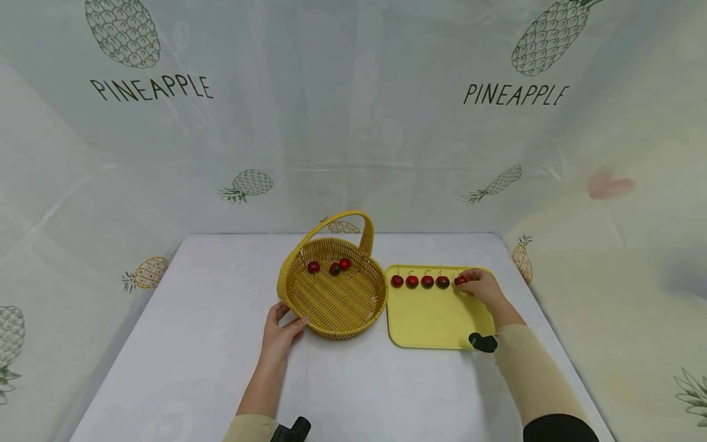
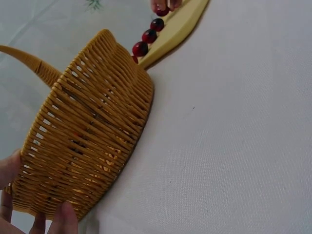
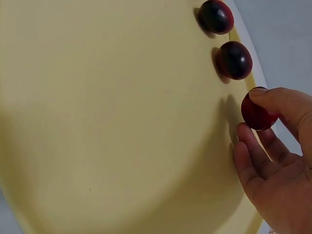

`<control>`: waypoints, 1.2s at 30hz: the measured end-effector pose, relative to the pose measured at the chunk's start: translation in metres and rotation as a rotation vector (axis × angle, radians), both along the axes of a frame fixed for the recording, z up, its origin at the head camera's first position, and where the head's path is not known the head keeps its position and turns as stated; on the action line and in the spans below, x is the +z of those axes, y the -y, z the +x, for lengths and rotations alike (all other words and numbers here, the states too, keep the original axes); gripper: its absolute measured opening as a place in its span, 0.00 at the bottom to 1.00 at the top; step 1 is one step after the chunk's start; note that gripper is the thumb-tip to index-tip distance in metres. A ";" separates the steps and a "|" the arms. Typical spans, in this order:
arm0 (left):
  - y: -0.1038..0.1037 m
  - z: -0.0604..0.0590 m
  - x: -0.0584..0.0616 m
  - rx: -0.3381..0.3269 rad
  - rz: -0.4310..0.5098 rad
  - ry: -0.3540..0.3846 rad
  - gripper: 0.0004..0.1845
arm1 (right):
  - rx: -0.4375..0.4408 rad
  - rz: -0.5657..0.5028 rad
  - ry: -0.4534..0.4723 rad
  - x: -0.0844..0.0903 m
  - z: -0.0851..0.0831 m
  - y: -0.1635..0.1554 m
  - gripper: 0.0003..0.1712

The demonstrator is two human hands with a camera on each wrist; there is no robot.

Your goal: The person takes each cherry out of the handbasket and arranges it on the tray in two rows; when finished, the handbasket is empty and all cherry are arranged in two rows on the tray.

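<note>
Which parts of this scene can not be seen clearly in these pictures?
- Cherries in the basket: left wrist view, hidden by its woven wall.
- Left hand: left wrist view, cut by the frame edge.
- Fifth cherry: head view, partly covered by the right hand.

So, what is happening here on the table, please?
A person sits at a white table. The right hand pinches the last cherry of a row of five along the far edge of a yellow tray. The left hand rests against the wall of a wicker basket, which holds three more cherries.
</note>
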State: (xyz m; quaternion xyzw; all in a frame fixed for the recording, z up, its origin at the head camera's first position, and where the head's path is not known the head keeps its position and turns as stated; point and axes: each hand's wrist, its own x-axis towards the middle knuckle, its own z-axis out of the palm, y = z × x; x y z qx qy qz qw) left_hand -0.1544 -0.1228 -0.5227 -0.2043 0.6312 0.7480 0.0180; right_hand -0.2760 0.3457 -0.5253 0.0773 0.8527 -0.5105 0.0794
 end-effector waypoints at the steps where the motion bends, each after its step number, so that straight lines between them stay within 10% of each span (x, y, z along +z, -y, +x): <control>1: 0.000 0.000 0.000 0.000 0.001 -0.001 0.39 | -0.003 0.001 -0.002 0.000 0.000 0.000 0.24; 36: 0.001 0.001 0.001 -0.015 0.033 -0.022 0.40 | 0.176 0.006 -0.062 0.010 0.032 0.065 0.20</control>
